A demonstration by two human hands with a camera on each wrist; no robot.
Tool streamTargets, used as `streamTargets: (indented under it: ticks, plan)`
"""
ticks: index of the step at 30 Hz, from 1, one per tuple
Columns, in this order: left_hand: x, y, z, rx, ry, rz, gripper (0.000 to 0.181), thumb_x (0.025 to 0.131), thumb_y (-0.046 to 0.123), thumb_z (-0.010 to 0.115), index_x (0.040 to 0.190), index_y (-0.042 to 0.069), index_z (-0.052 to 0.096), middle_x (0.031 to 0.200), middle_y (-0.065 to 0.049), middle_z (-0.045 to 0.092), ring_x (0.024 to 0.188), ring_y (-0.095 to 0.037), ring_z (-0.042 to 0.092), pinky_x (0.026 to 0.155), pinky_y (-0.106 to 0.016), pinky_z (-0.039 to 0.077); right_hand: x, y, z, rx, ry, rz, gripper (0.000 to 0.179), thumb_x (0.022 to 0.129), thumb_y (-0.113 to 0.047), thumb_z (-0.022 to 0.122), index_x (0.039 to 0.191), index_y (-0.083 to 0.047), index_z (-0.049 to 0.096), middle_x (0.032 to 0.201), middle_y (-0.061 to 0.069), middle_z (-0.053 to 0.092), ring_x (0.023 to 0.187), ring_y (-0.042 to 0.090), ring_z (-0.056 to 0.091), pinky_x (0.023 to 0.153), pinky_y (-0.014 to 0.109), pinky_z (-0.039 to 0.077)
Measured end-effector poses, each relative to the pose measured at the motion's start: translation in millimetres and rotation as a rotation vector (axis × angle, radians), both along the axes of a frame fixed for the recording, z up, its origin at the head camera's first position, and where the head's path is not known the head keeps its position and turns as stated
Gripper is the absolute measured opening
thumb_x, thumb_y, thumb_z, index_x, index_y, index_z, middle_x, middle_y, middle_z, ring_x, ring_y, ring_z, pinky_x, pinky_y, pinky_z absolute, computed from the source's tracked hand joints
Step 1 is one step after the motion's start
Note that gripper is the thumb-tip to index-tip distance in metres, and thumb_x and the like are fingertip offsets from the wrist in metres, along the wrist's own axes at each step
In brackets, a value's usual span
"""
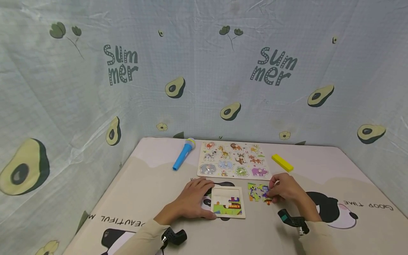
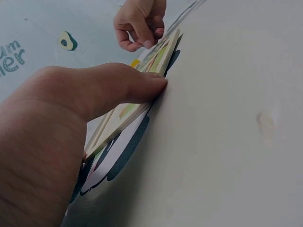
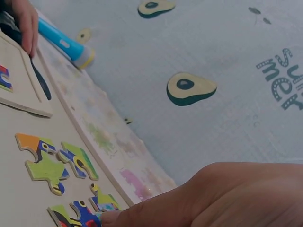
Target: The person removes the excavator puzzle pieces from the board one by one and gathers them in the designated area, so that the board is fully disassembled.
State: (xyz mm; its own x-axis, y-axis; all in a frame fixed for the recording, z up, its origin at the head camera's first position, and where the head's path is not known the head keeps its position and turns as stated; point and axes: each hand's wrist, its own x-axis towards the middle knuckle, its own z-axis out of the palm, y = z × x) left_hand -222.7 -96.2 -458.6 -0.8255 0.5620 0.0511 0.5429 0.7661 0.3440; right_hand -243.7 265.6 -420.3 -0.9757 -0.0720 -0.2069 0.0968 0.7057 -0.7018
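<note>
My left hand (image 1: 195, 199) holds a small square wooden puzzle tray (image 1: 243, 203) by its left side, thumb at the near edge and fingers at the far corner. Colourful pieces fill the tray's lower part; bare wood shows above them. In the left wrist view the thumb (image 2: 137, 85) lies along the tray's edge. Right of the tray, loose jigsaw pieces (image 3: 47, 168) lie on the table. My right hand (image 1: 287, 187) is at the right end of these pieces, fingers bent, and pinches a puzzle piece (image 3: 87, 217) there. The thumb partly hides that piece.
Behind the tray lies an animal peg board (image 1: 232, 159). A blue toy microphone (image 1: 183, 156) is at its left and a yellow block (image 1: 282, 163) at its right. A printed curtain (image 1: 204, 71) hangs behind the table and along both sides.
</note>
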Motion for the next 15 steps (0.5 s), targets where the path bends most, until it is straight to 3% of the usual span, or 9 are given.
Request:
streamTargets:
  ticks: [8, 15]
  plan:
    - [1.6, -0.5, -0.2, 0.007, -0.002, 0.003, 0.101, 0.071, 0.073, 0.072, 0.153, 0.021, 0.045, 0.158, 0.001, 0.041, 0.152, -0.027, 0.024, 0.123, -0.054, 0.019, 0.1, -28, 3.6, -0.082, 0.112, 0.109, 0.022, 0.082, -0.008, 0.082, 0.089, -0.003, 0.061, 0.075, 0.008, 0.058, 0.059, 0.021, 0.058, 0.052, 0.029, 0.05]
    - [1.2, 0.1, 0.1, 0.007, -0.01, 0.0, 0.101, 0.072, 0.074, 0.071, 0.153, 0.02, 0.044, 0.158, 0.001, 0.041, 0.152, -0.027, 0.023, 0.123, -0.055, 0.019, 6.0, -74, 0.4, -0.136, 0.145, 0.29, 0.02, 0.082, -0.007, 0.082, 0.095, -0.004, 0.067, 0.08, 0.005, 0.059, 0.061, 0.019, 0.054, 0.051, 0.029, 0.047]
